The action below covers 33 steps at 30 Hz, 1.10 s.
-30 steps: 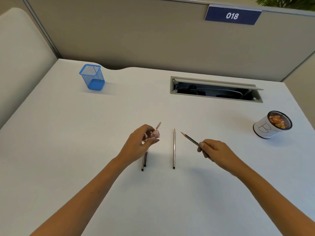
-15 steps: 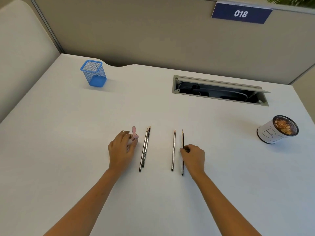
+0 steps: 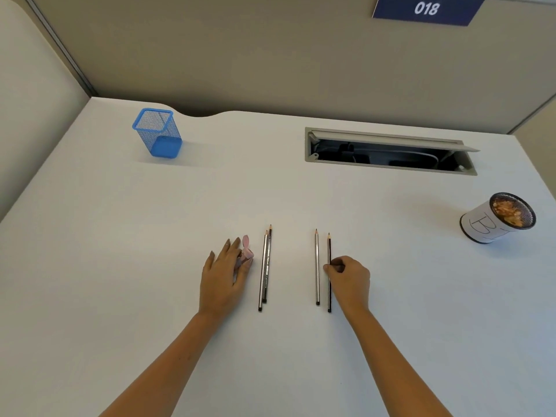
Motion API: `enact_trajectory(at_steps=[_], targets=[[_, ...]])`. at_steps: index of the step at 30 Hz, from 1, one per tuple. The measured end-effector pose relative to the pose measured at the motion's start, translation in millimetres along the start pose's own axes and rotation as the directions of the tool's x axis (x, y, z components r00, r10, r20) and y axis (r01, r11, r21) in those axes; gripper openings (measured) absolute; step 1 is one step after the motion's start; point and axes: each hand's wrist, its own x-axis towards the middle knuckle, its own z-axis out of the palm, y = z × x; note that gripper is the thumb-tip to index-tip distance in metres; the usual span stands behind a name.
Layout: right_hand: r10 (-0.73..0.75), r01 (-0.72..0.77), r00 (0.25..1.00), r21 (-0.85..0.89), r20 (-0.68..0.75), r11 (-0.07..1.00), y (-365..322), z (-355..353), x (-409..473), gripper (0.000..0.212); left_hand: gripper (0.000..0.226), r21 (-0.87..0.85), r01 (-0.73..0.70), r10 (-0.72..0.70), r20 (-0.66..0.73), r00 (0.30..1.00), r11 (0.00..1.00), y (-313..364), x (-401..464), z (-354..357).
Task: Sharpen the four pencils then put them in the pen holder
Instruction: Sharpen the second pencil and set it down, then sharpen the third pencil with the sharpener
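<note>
Pink sharpener [image 3: 246, 251] half hidden under left hand [image 3: 222, 275], fingers straight over it; right hand [image 3: 349, 278] curled, pinching the rightmost of four pencils [image 3: 329, 272] lying flat on white desk [image 3: 120, 266]; blue pen holder [image 3: 158, 132] far left, well apart; shavings cup [image 3: 498, 219]; open cable tray [image 3: 388, 152]; partition sign [image 3: 427, 9] cut off.

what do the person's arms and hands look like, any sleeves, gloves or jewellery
Both forearms are bare as far as the bottom edge of the frame, with no sleeve in view. The left hand and the right hand wear no gloves. No watch, bracelet or ring shows on either wrist or on the visible fingers. The left hand's fingernails look fairly long; any polish is too small to tell.
</note>
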Motion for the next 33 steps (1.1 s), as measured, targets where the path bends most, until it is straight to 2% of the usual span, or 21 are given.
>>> enact_trajectory(at_steps=[3, 5, 7, 10, 12, 14, 17, 21, 26, 29, 31, 33], targets=[[-0.011, 0.017, 0.995, 0.064, -0.094, 0.998, -2.8, 0.0, -2.2, 0.018, 0.059, -0.01, -0.011, 0.011, 0.01, 1.0, 1.0, -0.3, 0.2, -1.1], [-0.043, 0.068, 0.978, 0.118, -0.205, 0.991, -8.8, 2.1, -6.8, 0.017, 0.059, -0.009, -0.012, 0.013, 0.009, 1.0, 1.0, -0.6, 0.3, -0.7], [-0.099, 0.133, 0.965, 0.128, -0.243, 0.983, -17.8, 9.5, -12.8, 0.014, 0.057, -0.005, -0.017, 0.017, 0.009, 1.0, 1.0, -0.8, 0.4, 0.0], [-0.16, 0.169, 0.983, 0.096, -0.095, 0.981, -34.2, 32.6, -25.6, 0.019, 0.053, -0.004, -0.026, 0.026, 0.015, 1.0, 1.0, -1.9, 1.1, 0.5], [-0.166, 0.164, 0.984, 0.037, 0.065, 0.986, -43.8, 52.2, -35.3, 0.027, 0.051, -0.002, -0.029, 0.029, 0.021, 0.999, 1.0, -3.0, 1.4, -0.1], [-0.143, 0.149, 0.978, -0.028, 0.149, 0.988, -51.3, 69.6, -43.4, 0.035, 0.048, 0.0, -0.036, 0.036, 0.024, 0.999, 0.999, -3.6, 1.2, -0.9], [-0.072, 0.086, 0.985, -0.086, 0.154, 0.993, -60.3, 83.0, -47.3, 0.037, 0.043, -0.003, -0.038, 0.038, 0.033, 0.999, 0.999, -2.5, 1.5, -1.6], [-0.016, 0.041, 0.984, -0.14, 0.178, 0.989, -68.3, 88.5, -47.5, 0.027, 0.041, -0.002, -0.023, 0.023, 0.043, 0.999, 1.0, -1.7, 2.0, -2.2], [0.07, -0.059, 0.982, -0.066, 0.178, 0.996, -70.9, 86.5, -44.7, 0.032, 0.041, -0.005, -0.034, 0.034, 0.054, 0.998, 0.999, -1.3, 2.3, -4.4], [0.06, -0.059, 0.982, -0.009, 0.18, 0.998, -70.5, 79.3, -44.7, 0.028, 0.045, -0.021, -0.022, 0.023, 0.054, 0.998, 1.0, 1.2, 2.3, -5.6], [0.004, -0.013, 0.987, 0.058, 0.163, 0.998, -68.4, 69.1, -46.4, 0.025, 0.045, -0.092, 0.015, -0.01, 0.049, 0.999, 0.996, 5.3, 2.3, -7.9], [-0.075, 0.059, 0.988, 0.117, 0.135, 0.991, -64.6, 53.7, -48.5, 0.02, 0.034, -0.199, 0.027, -0.023, 0.024, 0.999, 0.98, 9.3, 3.8, -13.6]])
